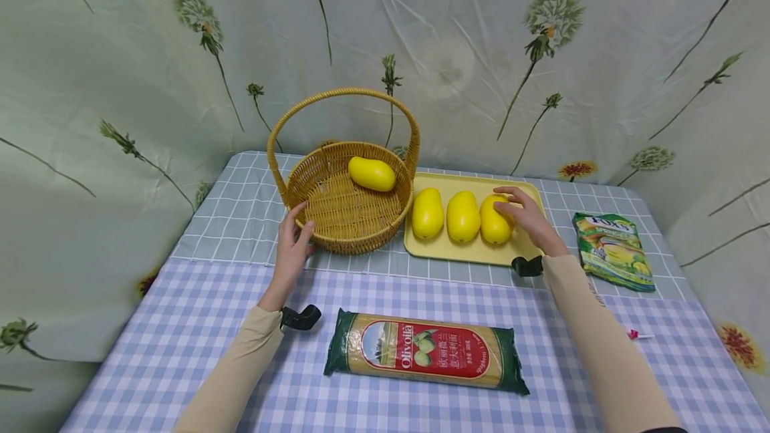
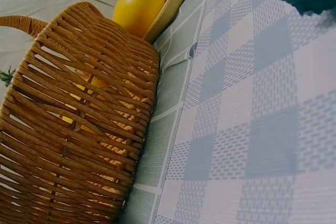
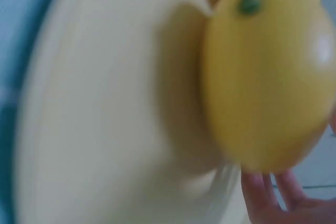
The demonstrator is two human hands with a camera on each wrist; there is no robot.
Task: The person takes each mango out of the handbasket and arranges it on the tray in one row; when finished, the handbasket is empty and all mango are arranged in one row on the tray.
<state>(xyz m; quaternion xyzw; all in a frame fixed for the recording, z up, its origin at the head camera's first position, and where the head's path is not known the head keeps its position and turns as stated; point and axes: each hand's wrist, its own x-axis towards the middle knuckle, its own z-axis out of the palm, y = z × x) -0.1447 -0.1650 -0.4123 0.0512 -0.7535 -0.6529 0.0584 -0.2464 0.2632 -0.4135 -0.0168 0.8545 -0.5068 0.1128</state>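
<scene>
Head view: right hand (image 1: 525, 214) curled round the rightmost mango (image 1: 494, 224) on the tray (image 1: 448, 251); left hand (image 1: 291, 246) touching basket (image 1: 351, 244) rim, grip unclear. Mango probably light, firm, slippish; best taken across its middle.

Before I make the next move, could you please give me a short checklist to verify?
1. Right hand at the tray's rightmost fruit: ok, fingers reach around it.
2. Grip firm enough to lift: cannot tell.
3. Left hand at the basket: ok, it is at the near left rim.
4. Basket upright: ok.
5. Room in the basket: ok, one fruit lies at the far right, and much of the bottom is bare.
6. Opening free from straight above: not ok, the handle arches over it.
</scene>
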